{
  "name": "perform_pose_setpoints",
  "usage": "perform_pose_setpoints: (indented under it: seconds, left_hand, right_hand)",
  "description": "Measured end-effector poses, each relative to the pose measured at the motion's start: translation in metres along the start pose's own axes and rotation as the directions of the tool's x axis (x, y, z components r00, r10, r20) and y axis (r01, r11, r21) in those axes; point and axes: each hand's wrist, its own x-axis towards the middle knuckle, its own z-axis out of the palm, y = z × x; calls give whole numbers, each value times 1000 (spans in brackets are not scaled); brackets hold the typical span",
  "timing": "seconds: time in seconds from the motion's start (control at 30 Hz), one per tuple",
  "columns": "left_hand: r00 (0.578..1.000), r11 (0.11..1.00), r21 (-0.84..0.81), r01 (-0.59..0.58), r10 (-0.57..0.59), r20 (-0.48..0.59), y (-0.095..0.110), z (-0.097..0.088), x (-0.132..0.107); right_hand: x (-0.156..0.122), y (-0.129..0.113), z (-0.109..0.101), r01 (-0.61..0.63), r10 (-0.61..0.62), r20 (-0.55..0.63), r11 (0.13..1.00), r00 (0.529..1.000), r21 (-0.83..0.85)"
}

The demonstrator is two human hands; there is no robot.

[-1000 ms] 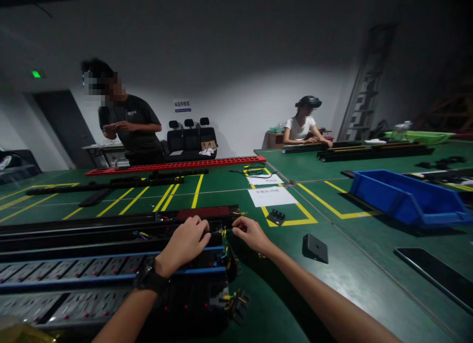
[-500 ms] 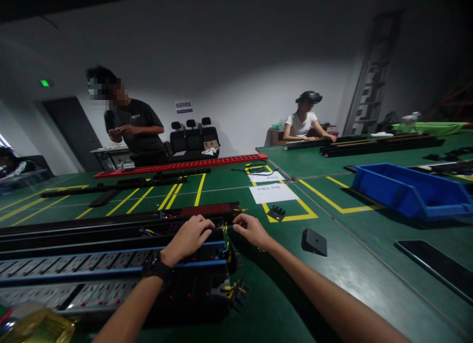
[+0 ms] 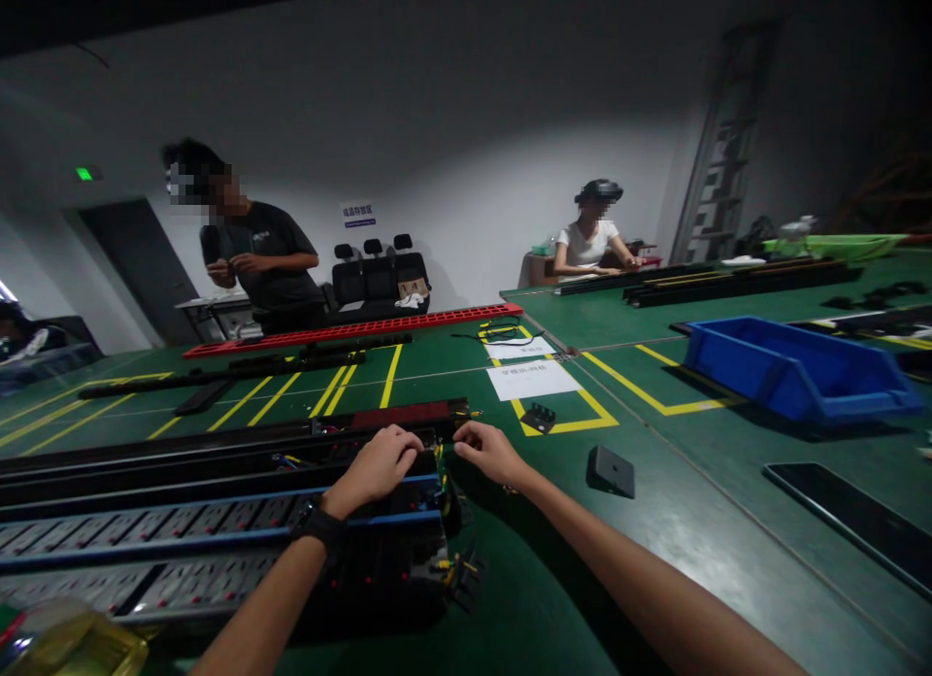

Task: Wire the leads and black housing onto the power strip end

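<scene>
Long black rails lie side by side at the left, with blue-edged rails nearest me. Over the right end of one black rail, my left hand rests with its fingers curled down onto it; the fingertips are partly hidden. Just beyond that end, my right hand is closed in a pinch; anything between thumb and finger is too small to make out. Small yellow-green wires stick out between the hands. Lower down, a black connector end with wires juts from the blue-edged rails.
Right of my hands lie a black wedge-shaped block, a small black bracket and a phone. A blue bin stands farther right. White paper sheets and a red lattice rail lie ahead. Two people work across the table.
The view has shifted slightly, so the table items sit a little farther left. Both my hands stay at the rail end in nearly the same pose.
</scene>
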Motion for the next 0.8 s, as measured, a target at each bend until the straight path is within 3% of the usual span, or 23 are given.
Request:
perform_pose_setpoints:
  seconds: [0.2,0.4,0.6,0.8]
  left_hand:
    - [1000,1000,4,-16,16,14,3,2,0]
    - [997,996,-72,-56,59,42,2,-10,9]
    - [995,928,-360,-94,92,-24,0,-11,38]
    - [981,855,-484,-189,184,-57,10,-5,38]
  right_hand:
    - [0,-1,0,-4,4,0,1000,1000,13]
    - [2,0,-1,1,-1,-8,998,1000,59]
    - [9,-4,-1,-8,17,-65,992,998,126]
    - [9,-17,14,-67,75,-5,924,997,377]
